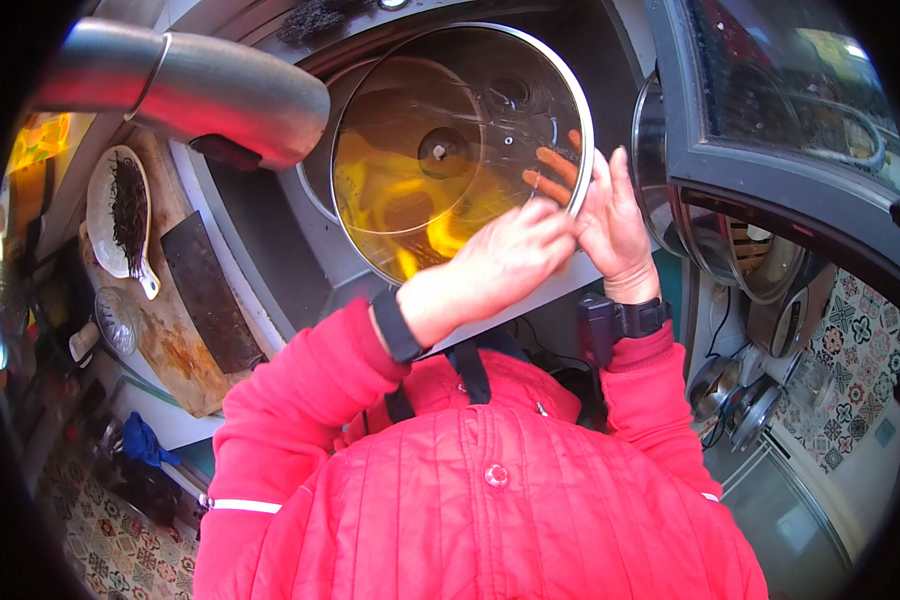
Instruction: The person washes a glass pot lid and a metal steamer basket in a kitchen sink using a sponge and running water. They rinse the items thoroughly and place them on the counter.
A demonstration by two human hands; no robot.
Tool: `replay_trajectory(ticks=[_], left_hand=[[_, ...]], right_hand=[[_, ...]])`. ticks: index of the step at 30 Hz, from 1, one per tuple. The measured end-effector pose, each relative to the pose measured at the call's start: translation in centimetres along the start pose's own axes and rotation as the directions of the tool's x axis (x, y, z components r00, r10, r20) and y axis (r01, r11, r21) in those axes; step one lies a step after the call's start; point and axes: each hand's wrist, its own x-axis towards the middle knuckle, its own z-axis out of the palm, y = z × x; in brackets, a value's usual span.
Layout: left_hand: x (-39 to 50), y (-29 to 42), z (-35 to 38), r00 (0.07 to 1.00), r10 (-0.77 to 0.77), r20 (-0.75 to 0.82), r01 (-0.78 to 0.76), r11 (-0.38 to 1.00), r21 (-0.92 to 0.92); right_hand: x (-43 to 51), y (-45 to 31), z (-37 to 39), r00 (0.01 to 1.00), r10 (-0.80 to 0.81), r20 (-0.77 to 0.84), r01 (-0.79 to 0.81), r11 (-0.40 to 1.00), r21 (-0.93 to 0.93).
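A large clear glass pot lid with a metal rim is held tilted over a grey sink. Its knob fixing shows at the centre, and yellow reflections cover the lower glass. My right hand grips the rim at the right, with some fingers visible through the glass behind it. At the lower right of the lid, my left hand is curled against the rim. Blur hides whether anything small is between its fingers. Through the lid, the round edge of another vessel can be seen in the sink.
A metal faucet head juts in from the upper left. On the left, a wooden cutting board bears a dark cleaver-like blade and a white dish of dark strips. More glass lids stand right, below a grey-framed window.
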Motion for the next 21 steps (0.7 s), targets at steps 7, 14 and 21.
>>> replay_trajectory(ticks=[7,14,21], left_hand=[[-11.0,-0.6,-1.2,0.972,-0.126,0.200,0.123,0.992,0.026],[-15.0,-5.5,-3.6,0.888,-0.305,0.344,0.305,0.951,0.058],[-14.0,-14.2,-6.3,0.782,-0.612,0.123,0.514,0.743,0.428]], right_hand=[[1.8,1.5,-1.3,0.973,0.023,-0.229,-0.065,0.982,-0.176],[2.1,1.8,-2.1,0.965,-0.020,-0.262,-0.059,0.955,-0.290],[0.7,-2.3,0.4,0.928,-0.238,-0.287,0.023,0.805,-0.593]])
